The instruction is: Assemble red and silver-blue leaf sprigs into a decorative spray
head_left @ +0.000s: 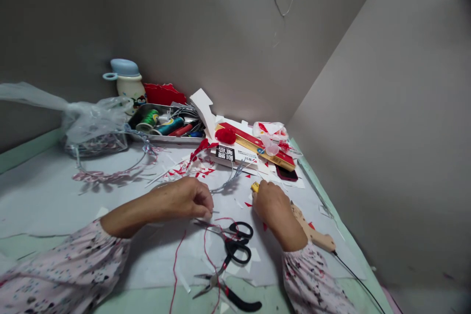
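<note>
My left hand (193,198) is closed in a pinch over the white sheet. A thin grey tip sticks out by its fingertips, and what they hold is too small to name. My right hand (272,203) is closed around a small yellow object (255,186), of which only one end shows. Beyond my hands lies a wire piece with grey-blue sprigs (233,176). Between them and nearer to me are black-handled scissors (239,240), with red thread (206,245) trailing across them. Pliers (228,292) with black and red handles lie closest to me.
A beige corded tool (316,233) lies beside my right wrist. Behind are a metal tray (169,140) of thread spools, a red and gold box (253,144) and a phone (286,173). At left stand a plastic bag (91,120), a decorated headband (110,175) and a bottle (128,83).
</note>
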`<state>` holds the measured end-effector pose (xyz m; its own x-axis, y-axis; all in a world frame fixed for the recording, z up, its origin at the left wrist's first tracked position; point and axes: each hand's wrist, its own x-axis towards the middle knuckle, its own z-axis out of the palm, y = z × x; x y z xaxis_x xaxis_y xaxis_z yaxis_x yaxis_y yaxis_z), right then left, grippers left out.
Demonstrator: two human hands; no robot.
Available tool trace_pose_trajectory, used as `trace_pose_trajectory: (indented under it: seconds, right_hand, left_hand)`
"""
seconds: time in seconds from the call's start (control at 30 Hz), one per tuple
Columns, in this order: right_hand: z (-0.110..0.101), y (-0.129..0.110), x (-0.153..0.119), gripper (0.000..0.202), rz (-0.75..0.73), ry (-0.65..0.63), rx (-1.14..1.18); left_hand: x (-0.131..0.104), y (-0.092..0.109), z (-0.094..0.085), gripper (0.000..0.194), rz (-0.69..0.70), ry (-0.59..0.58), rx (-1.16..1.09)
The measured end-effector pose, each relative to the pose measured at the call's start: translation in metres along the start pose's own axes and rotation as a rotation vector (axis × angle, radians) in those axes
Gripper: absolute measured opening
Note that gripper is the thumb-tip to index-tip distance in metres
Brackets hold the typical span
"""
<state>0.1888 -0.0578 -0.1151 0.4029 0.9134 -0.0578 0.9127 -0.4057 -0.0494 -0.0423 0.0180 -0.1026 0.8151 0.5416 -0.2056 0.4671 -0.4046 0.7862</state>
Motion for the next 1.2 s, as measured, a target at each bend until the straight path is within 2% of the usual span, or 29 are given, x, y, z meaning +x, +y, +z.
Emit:
trace_pose_trajectory:
  seconds: [0.07,0.13,0.23,0.3,0.4,0.47,0.7,0.97,1.2]
  right_hand:
    - [-0.008,0.002,-0.002,0.026,-0.03,0.008,-0.011]
    - [-0.019,0.001,-0.008,0.022,-0.144,0.023,0.068]
    - [-0.033,-0.008,-0.021,0.023,-0.487,-0.019,0.492]
    - [-0.034,-0.018,-0.029,0.039,-0.619,-0.191,0.841]
    - [-0.027,-0.031,-0.033,0.049,-0.627,-0.548,1.238]
    - [-0.021,-0.034,-0.031,0.042,-0.593,-0.627,1.348]
    - [-0.017,-0.027,-0.021,0.014,-0.452,-0.455,1.262]
    - [-0.023,-0.014,-0.012,0.019,-0.372,-0.305,1.185]
    - [-0.03,-0.003,-0.007,0.023,-0.357,-0.261,1.197]
  left_hand:
    - [0.0,0.003,0.0,0.015,0.035,-0.013,-0.071]
    - [-0.001,0.009,-0.001,0.014,0.038,-0.027,-0.166]
    - [-0.004,0.015,-0.002,0.013,0.027,-0.001,-0.322]
    - [-0.004,0.017,-0.003,0.012,0.041,0.035,-0.439]
    - [-0.004,0.015,-0.004,0.01,0.062,0.099,-0.612]
    - [-0.004,0.014,-0.004,0.011,0.055,0.143,-0.676]
    - [-0.001,0.011,-0.003,0.014,0.001,0.345,-0.758]
    - [0.001,0.01,-0.011,0.019,0.003,0.534,-0.789]
    - [0.001,0.011,-0.016,0.022,0.022,0.633,-0.83]
